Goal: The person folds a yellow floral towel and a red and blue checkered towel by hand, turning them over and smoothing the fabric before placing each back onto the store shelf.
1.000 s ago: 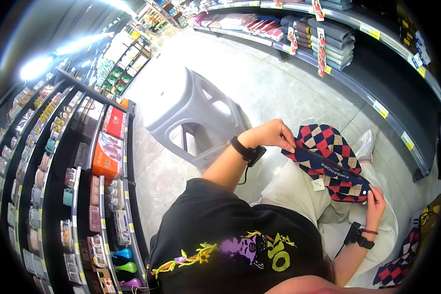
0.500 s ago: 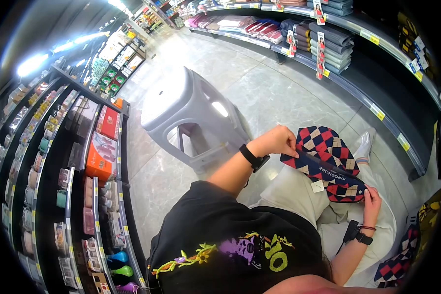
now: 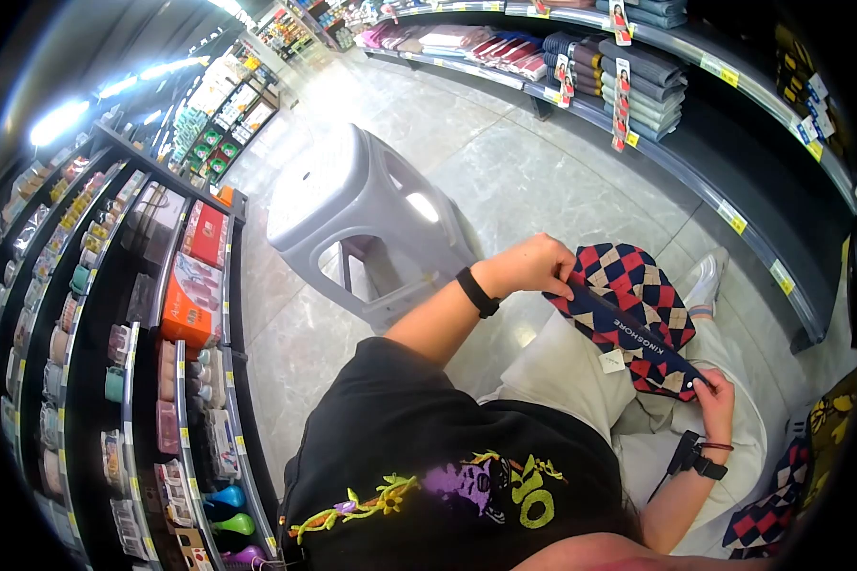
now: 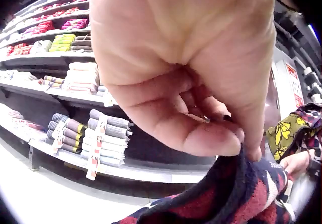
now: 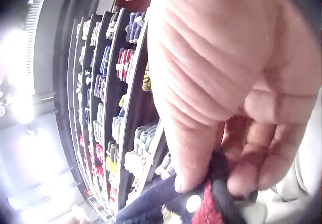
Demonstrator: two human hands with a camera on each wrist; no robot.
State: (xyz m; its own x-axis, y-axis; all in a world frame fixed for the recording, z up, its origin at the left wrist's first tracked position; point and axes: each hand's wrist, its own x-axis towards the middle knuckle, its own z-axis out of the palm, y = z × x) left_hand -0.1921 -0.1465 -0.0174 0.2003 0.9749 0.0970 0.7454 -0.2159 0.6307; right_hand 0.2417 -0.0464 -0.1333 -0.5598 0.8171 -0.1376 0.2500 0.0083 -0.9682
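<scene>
A cloth item with red, navy and beige diamonds lies across the person's lap. Along one edge runs a navy band lettered KINGSHORE. My left hand pinches one end of this band between thumb and fingers. At the other end, my right hand pinches the band beside a small white round dot. Between the two hands the band is stretched nearly straight. A white paper tag hangs from the item. The left wrist view shows a gap between fabric layers below the left fingertips.
A grey plastic stool stands ahead on the tiled floor. Stacked folded textiles fill shelves at the right. Shelves of small goods with an orange box line the left. More diamond-patterned cloth lies at the lower right.
The right hand has shifted slightly left and down with its end of the band. Both hands keep their grip; the view has turned slightly.
</scene>
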